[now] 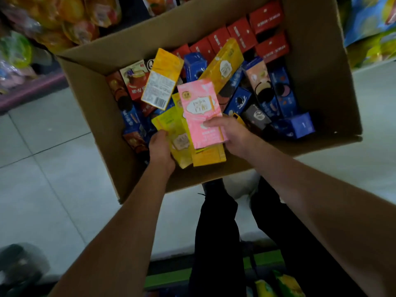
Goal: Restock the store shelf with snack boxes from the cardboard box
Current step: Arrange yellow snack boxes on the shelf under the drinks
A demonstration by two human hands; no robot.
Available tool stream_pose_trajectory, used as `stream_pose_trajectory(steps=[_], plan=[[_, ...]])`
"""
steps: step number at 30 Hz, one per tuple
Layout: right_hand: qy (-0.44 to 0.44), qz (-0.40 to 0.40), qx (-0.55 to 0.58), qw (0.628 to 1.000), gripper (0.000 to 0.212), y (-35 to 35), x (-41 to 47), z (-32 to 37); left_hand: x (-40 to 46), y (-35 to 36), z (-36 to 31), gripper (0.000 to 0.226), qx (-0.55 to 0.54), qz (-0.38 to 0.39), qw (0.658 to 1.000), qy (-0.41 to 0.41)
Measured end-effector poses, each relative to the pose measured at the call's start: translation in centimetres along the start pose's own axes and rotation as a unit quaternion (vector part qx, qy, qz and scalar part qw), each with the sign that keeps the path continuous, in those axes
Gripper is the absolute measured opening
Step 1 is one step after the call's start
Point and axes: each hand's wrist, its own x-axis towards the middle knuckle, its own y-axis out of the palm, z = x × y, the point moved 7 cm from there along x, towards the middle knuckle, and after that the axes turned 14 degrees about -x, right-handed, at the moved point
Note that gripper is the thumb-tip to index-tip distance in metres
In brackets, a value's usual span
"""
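Note:
An open cardboard box (100, 116) stands on the tiled floor, filled with snack boxes in red, blue, yellow and brown. My right hand (230, 133) grips a pink snack box (199, 108), thumb across its face, with a yellow box (209, 156) stacked under it. My left hand (160, 150) holds the lower left edge of a pale yellow box (171, 127) beside that stack. Two more yellow boxes (161, 79) (222, 63) lie tilted on top of the pile. Red boxes (242, 34) line the far side and blue ones (282, 91) the right.
Bagged snacks (70, 20) hang or lie on a shelf at the upper left, above a purple shelf edge (32, 91). More bags (370, 24) fill the upper right. My dark trouser legs (218, 232) are below the box. A green shelf edge (167, 275) runs along the bottom.

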Motion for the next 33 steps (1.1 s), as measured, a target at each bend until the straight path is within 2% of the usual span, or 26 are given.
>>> stream_pose_trajectory(steps=[4, 9, 12, 14, 16, 20, 23, 26, 29, 31, 33], plan=[[-0.023, -0.004, -0.057, 0.998, 0.037, -3.3, 1.4, 2.6, 1.9, -2.2, -0.2, 0.028, -0.059, -0.028, 0.997, -0.027], [-0.024, -0.058, -0.129, 0.99, 0.025, -6.6, 2.6, 3.5, 2.0, 0.0, 1.1, 0.037, -0.089, 0.035, 0.989, -0.111], [0.004, -0.043, -0.144, 0.989, 0.024, -6.1, 3.4, 2.6, 1.1, 3.1, 3.5, 0.032, -0.05, 0.033, 0.986, -0.157], [0.021, -0.03, -0.159, 0.987, 0.03, -5.5, 4.1, 2.1, 0.8, 3.9, 5.3, 0.022, 0.006, -0.005, 0.988, -0.152], [0.03, -0.022, -0.184, 0.982, 0.038, -5.3, 4.6, 2.1, 1.0, 4.0, 6.8, 0.024, -0.002, -0.019, 0.988, -0.155], [0.057, 0.028, -0.209, 0.976, 0.04, -5.0, 4.9, 2.5, 1.3, 4.7, 8.1, 0.028, -0.126, 0.083, 0.97, -0.189], [0.061, 0.052, -0.243, 0.967, 0.041, -4.6, 4.8, 2.8, 2.2, 4.7, 8.1, 0.032, -0.158, 0.132, 0.958, -0.2], [0.071, 0.067, -0.24, 0.966, 0.038, -4.7, 4.1, 2.7, 2.4, 4.1, 8.2, 0.033, -0.136, 0.122, 0.964, -0.194], [0.083, 0.036, -0.223, 0.971, 0.029, -6.3, 2.3, 2.2, 1.0, 3.9, 7.8, 0.039, -0.091, 0.105, 0.972, -0.189], [0.092, 0.027, -0.172, 0.98, 0.038, -7.3, 0.5, 1.3, -0.8, 3.7, 6.5, 0.044, -0.043, 0.101, 0.98, -0.169], [0.073, 0.046, -0.074, 0.993, 0.035, -7.7, -2.6, 1.0, -3.0, 3.8, 4.7, 0.055, 0.023, 0.115, 0.985, -0.127]])
